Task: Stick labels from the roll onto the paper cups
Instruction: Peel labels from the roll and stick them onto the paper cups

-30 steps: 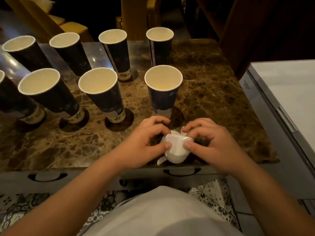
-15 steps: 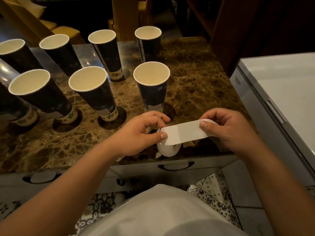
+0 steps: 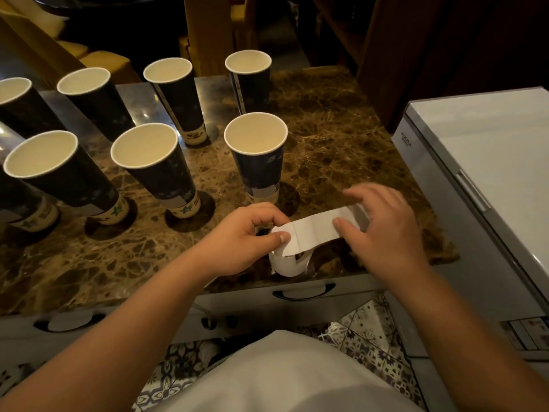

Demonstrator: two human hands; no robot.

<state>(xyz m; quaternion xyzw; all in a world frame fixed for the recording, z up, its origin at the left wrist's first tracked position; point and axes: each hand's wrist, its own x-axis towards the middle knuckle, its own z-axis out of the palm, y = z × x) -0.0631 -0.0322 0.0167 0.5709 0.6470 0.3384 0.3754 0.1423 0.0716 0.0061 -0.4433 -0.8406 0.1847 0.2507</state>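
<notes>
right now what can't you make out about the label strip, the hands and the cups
Head view only:
- Right hand: its fingers are motion-blurred, so its grip on the label strip is unclear.
- Label roll: partly covered by the strip and the left hand.
- Labels: dim light hides whether any has peeled off yet.
- Leftmost cups: cut by the frame edge.
- Nearest cup: its pale patch is too dark to identify.

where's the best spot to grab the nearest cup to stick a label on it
Probably the nearest cup by its upper wall below the rim, from the right with the right hand. It stands upright, widens upward, and that side is free; neighbouring cups crowd its left.
</notes>
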